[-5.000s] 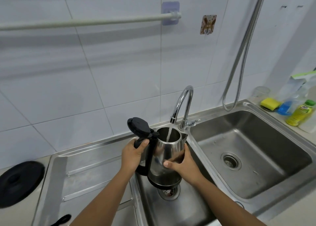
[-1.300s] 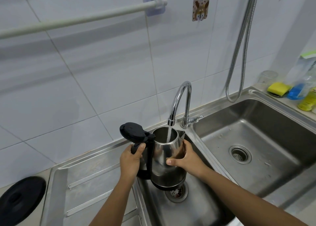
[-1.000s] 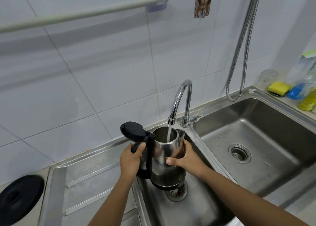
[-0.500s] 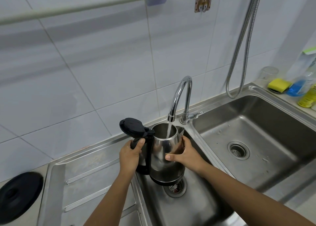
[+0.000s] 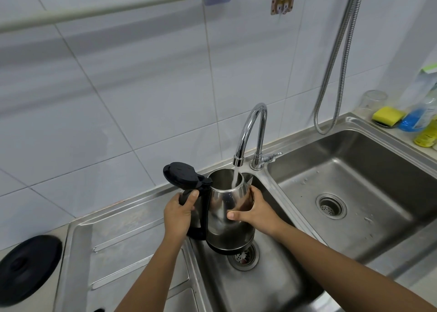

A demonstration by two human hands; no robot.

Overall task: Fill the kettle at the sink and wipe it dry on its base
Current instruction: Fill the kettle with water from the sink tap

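A steel kettle [image 5: 227, 214] with a black handle hangs upright over the left sink bowl [image 5: 267, 285], its black lid [image 5: 181, 173] flipped open. My left hand [image 5: 177, 214] grips the handle. My right hand [image 5: 256, 211] is wrapped around the kettle's right side. Water runs from the chrome tap [image 5: 251, 132] straight into the kettle's mouth. The black round kettle base [image 5: 28, 268] lies on the counter at the far left.
A ribbed steel drainboard [image 5: 123, 248] lies left of the bowl, and a second sink bowl [image 5: 354, 200] is at the right. A metal shower hose [image 5: 338, 58] hangs on the tiled wall. A yellow sponge [image 5: 387, 116], a glass and bottles stand at the back right corner.
Both hands have kept the kettle under the running tap. The view has shifted slightly, so the kettle sits a little higher and the wall rail nearer the top edge.
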